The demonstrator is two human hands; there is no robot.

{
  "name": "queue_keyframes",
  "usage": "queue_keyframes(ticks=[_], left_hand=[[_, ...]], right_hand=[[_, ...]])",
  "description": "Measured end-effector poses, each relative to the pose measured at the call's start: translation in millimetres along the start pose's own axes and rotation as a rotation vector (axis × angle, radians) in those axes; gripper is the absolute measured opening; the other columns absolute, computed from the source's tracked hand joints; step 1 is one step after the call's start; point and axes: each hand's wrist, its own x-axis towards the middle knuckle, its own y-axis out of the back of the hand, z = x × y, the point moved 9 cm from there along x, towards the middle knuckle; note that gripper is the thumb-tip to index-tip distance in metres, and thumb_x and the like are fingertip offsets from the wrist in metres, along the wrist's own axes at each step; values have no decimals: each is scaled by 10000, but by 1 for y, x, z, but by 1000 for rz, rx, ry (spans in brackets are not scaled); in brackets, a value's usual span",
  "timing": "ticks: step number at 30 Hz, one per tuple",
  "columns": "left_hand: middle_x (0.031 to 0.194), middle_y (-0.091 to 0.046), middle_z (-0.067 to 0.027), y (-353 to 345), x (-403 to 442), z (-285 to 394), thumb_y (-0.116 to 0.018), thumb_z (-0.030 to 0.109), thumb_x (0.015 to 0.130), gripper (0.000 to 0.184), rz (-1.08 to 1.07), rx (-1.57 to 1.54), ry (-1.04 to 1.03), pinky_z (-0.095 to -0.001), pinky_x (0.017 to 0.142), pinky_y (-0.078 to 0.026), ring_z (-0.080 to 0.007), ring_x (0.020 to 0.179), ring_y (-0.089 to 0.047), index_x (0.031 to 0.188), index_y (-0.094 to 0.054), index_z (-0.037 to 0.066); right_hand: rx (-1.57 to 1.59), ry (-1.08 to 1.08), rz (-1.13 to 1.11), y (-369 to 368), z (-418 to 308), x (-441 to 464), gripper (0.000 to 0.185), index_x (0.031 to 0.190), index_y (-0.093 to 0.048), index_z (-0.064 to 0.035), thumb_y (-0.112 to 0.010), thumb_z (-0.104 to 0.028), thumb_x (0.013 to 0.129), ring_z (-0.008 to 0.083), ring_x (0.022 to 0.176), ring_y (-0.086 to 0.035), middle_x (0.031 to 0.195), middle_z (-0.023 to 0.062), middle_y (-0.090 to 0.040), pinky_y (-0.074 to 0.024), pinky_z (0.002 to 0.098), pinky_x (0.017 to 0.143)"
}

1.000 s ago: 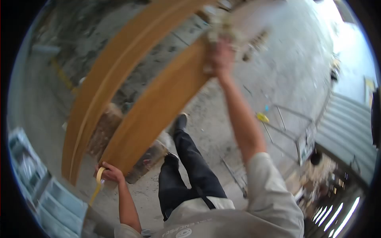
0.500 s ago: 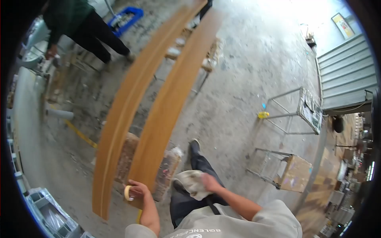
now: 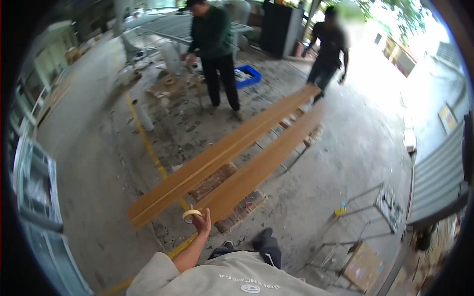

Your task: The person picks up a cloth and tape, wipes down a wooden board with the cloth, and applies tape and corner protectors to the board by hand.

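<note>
Two long brown wooden boards lie side by side on low supports, the farther board having a lengthwise ridge and the nearer board looking flat. At the near end of the nearer board is my left hand, with a roll of tape hooked on it. Its fingers point up beside the board's end. My right hand is out of view. Under the near ends of the boards stands a worn, stained support.
One person in dark green stands beyond the boards, another person near their far end. A blue crate sits on the floor. Metal frames and a cardboard box are at the right.
The view has swung up and shows more of the workshop. My right hand, earlier on the board and then holding a pale cloth near my legs, has left view. My left hand stays by the board's near end.
</note>
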Motion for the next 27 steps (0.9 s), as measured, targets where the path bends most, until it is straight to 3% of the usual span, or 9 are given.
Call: queue_keyframes(ticks=[6, 9, 10, 11, 12, 14, 17, 23, 27], left_hand=[[1081, -519, -80, 8, -56, 25, -653, 384, 889, 838, -174, -516, 338, -295, 712, -454, -136, 822, -530, 1457, -202, -35], [1084, -551, -79, -12, -61, 64, -639, 446, 883, 850, -235, -552, 254, -293, 740, -442, -136, 855, -535, 1457, -229, -29], [1108, -554, -95, -24, -62, 69, -627, 483, 876, 853, -247, -524, 191, -310, 788, -436, -161, 903, -545, 1447, -257, -32], [1148, -547, -119, -29, -64, 72, -607, 535, 865, 862, -228, -487, 155, -342, 852, -418, -200, 971, -547, 1431, -297, -36], [1189, -540, -143, -34, -66, 76, -587, 586, 853, 877, -207, -449, 121, -375, 917, -400, -239, 1039, -549, 1414, -338, -40], [1109, -597, -119, -16, -70, 101, -608, 557, 857, 722, -43, -543, 146, -355, 853, -438, -205, 982, -589, 1279, -514, -21], [724, -609, 5, 19, -84, 106, -686, 386, 866, 344, -24, -840, 387, -290, 573, -459, -123, 637, -590, 841, -635, 47], [735, -545, 25, 61, -149, 51, -718, 384, 846, 302, 161, -976, 680, -306, 572, -455, -106, 643, -548, 840, -583, 113], [736, -575, 1, 59, -183, -1, -729, 428, 821, 329, 64, -1174, 832, -322, 602, -506, -156, 647, -596, 827, -567, 142]], right_hand=[[-89, 461, -190, -94, -177, -115, 425, 1223, -578, -34, -409, -347, 990, 217, 1048, -551, 1128, 109, -607, -418, 350, 923], [-60, 798, -688, -186, -242, -233, 443, 1238, -568, -43, -420, -376, 987, 218, 1116, -522, 1205, 115, -568, -394, 351, 962], [-126, 904, -745, -219, -246, -252, 338, 1097, -600, -30, -467, -311, 964, 180, 867, -559, 969, 85, -615, -456, 348, 779], [-428, 993, -805, -234, -246, -304, 439, 1206, -566, -24, -431, -374, 979, 244, 1052, -543, 1173, 129, -577, -412, 365, 926], [-367, 1054, -1004, -265, -231, -321, 392, 1198, -563, -30, -483, -334, 965, 276, 917, -581, 1054, 131, -624, -452, 355, 844], [-395, 1267, -1256, -285, -200, -396, 302, 1140, -553, -44, -489, -273, 954, 284, 880, -609, 932, 173, -634, -467, 383, 800], [-493, 1486, -1134, -266, -181, -464, 222, 1039, -530, -53, -504, -254, 951, 458, 846, -581, 874, 259, -612, -472, 468, 715], [-656, 1514, -1258, -247, -125, -471, 260, 950, -539, -39, -510, -297, 937, 480, 854, -580, 873, 287, -605, -467, 513, 679], [-849, 1542, -1319, -242, -86, -460, 297, 951, -579, -48, -551, -341, 911, 457, 807, -607, 804, 233, -637, -485, 497, 669]])
